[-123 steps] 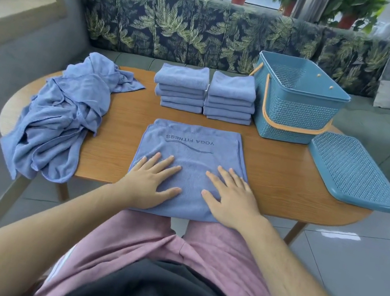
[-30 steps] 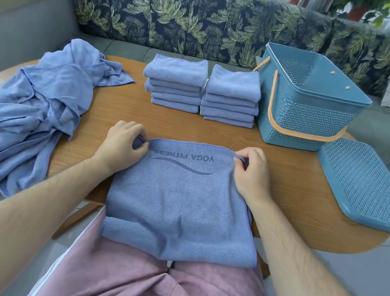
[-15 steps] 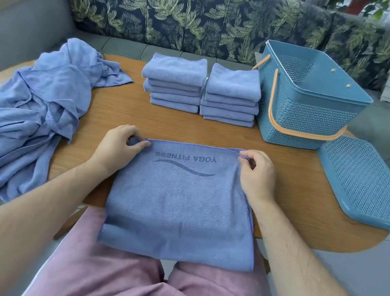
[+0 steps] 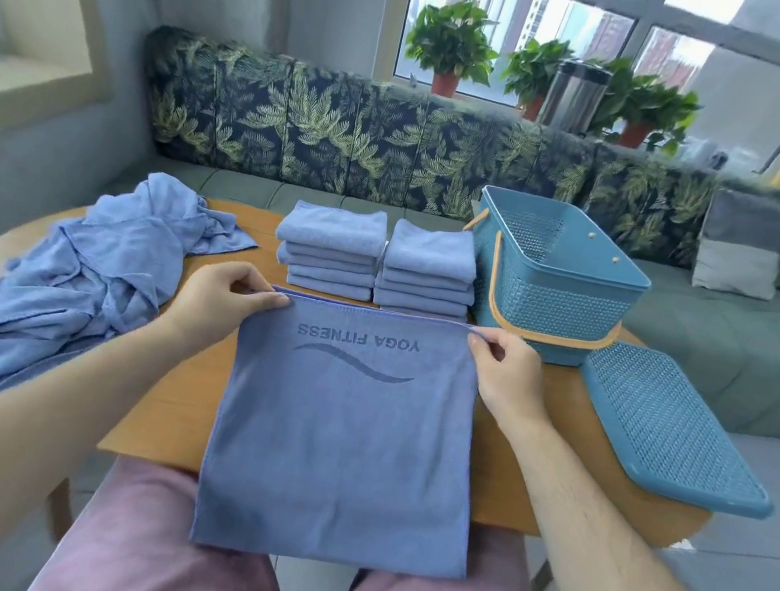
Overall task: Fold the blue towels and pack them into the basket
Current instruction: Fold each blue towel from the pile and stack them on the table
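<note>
The blue towel point(image 4: 341, 443) hung in front of the person, held up by its far edge and draping over the near edge of the wooden table point(image 4: 171, 402) down to the lap. The words "YOGA FITNESS" and a wave line were printed near its top, upside down to the camera. The left hand point(image 4: 215, 301) pinched the towel's upper left corner between thumb and curled fingers. The right hand point(image 4: 507, 373) pinched the upper right corner the same way, so the top hem ran taut and level between them.

Behind the towel, at the far side of the table, stood two stacks of folded blue towels, the left stack point(image 4: 331, 248) and the right stack point(image 4: 428, 271), side by side and almost touching. Just right of them sat the blue plastic basket point(image 4: 555, 293), open at the top, its orange handle lowered against the near wall. The basket's perforated lid point(image 4: 667, 427) lay flat at the table's right end, just beside the basket. A heap of unfolded blue towels point(image 4: 77, 282) covered the table's left end and spilled over its edge.

A leaf-patterned sofa point(image 4: 354, 132) ran behind the table, with a grey cushion point(image 4: 743, 243) on its right. Potted plants point(image 4: 451, 40) and a metal canister point(image 4: 574, 96) stood on the window ledge above. Pink shorts point(image 4: 173, 569) showed below the towel.
</note>
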The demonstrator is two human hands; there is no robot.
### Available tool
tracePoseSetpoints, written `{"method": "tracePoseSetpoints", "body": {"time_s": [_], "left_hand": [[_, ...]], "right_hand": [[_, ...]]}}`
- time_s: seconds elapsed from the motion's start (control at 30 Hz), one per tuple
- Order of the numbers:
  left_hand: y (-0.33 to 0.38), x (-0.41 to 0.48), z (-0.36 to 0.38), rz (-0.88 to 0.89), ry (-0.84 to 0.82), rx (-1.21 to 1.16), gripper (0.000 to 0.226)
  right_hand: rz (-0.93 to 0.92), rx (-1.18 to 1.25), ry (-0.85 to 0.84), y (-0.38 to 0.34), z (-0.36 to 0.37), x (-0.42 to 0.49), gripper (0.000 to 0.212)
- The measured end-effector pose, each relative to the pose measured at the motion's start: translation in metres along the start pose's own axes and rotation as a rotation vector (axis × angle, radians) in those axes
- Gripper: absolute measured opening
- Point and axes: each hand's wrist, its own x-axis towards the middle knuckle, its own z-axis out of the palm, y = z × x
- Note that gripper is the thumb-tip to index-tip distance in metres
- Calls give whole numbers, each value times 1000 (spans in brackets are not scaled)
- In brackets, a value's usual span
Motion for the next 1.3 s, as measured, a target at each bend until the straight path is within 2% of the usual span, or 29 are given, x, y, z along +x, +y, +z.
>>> {"method": "tracePoseSetpoints", "body": {"time_s": [0.23,0.4,0.53,0.6,0.73,0.9,1.03,1.17,1.3], "left_hand": [[77,26,-59,227,110,33,17],[122,28,-99,327,158,59,16],[137,15,-124,342,120,193,20],[142,9,-133,338,105,199,22],[156,-8,-148,328,56,124,13],[180,-10,-165,383,53,150,11],[182,3,-150,262,85,134,15],[175,21,-132,118,71,-10,12],[163,45,-116,116,88,-124,9]], "right_hand": [[-81,131,50,-87,-53,39,11],[-139,210,27,-141,-92,42,30],[-140,154,-41,-167,-118,36,12],[-141,140,-115,-179,-132,30,10],[-128,210,-223,-195,-166,24,7],[-104,296,-257,-211,-184,30,7],[-83,196,-233,-213,-165,36,9],[-10,239,-232,-205,-134,46,7],[-18,282,-116,-191,-102,58,7]]}}
